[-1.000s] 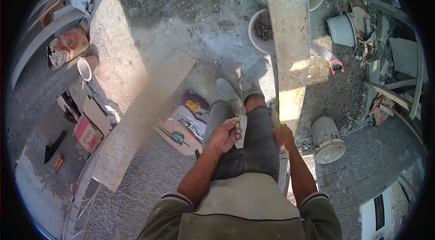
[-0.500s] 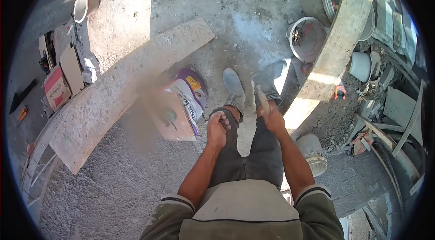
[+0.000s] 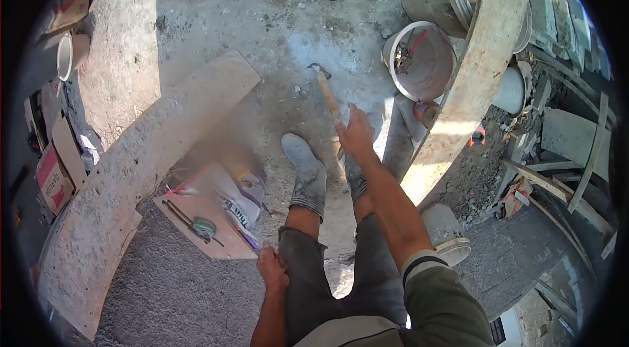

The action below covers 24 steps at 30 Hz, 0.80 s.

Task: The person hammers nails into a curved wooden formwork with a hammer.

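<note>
wooden-handled hammer (image 3: pixel 325 90) sits gripped in the right hand (image 3: pixel 354 133), head far out over the dusty floor (image 3: pixel 262 13) (arm stretched), while the left hand (image 3: pixel 272 268) rests closed against the thigh, seemingly empty.

Rough grey concrete floor (image 3: pixel 275 13), dusty, sunlit patches upper centre. Long concrete slab (image 3: pixel 131 170) runs diagonally at left. Curved concrete beam (image 3: pixel 478 65) at right, white buckets (image 3: pixel 429 62) beside it, rubble and planks (image 3: pixel 576 150) far right.
</note>
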Each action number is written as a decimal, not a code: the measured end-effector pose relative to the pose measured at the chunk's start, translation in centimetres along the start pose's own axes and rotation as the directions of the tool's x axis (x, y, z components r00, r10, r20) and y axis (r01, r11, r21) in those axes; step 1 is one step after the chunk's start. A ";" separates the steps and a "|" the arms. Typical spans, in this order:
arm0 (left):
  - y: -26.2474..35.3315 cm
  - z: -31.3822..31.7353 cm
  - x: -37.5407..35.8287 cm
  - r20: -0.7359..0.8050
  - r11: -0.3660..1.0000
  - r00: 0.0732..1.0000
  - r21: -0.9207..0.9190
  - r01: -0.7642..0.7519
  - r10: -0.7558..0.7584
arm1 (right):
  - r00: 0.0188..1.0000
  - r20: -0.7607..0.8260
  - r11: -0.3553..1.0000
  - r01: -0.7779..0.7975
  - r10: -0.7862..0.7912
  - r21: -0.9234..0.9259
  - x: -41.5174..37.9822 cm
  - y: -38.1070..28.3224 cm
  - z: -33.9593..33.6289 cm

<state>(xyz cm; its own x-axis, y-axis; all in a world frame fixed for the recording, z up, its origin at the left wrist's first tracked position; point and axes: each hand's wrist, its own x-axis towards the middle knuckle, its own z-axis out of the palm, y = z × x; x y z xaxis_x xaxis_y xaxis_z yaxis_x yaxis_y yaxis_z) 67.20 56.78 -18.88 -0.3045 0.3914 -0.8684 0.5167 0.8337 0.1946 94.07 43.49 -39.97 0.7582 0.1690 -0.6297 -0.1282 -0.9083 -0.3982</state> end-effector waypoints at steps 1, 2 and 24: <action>0.3 0.2 0.0 0.000 1.000 1.000 0.008 -0.026 0.026 | 0.999 -0.026 0.999 -0.030 0.029 -0.026 -0.5 0.9 -1.5; 0.9 0.4 0.0 -0.005 0.998 0.998 0.004 -0.063 0.063 | 0.981 -0.193 0.999 -0.036 0.028 -0.036 -1.3 1.3 -3.1; 27.8 -7.7 4.5 -0.410 0.634 0.794 -0.481 -0.606 0.448 | 0.956 0.151 0.946 -0.276 0.251 0.171 -19.5 19.0 -11.0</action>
<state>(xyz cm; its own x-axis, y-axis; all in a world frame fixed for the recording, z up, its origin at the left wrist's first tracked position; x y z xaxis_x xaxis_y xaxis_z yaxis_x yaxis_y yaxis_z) 74.02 84.70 -13.87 -0.3383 0.8442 -0.4157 0.1276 0.4788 0.8686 83.85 18.73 -27.94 0.5963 -0.0090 -0.8027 -0.4395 -0.8405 -0.3170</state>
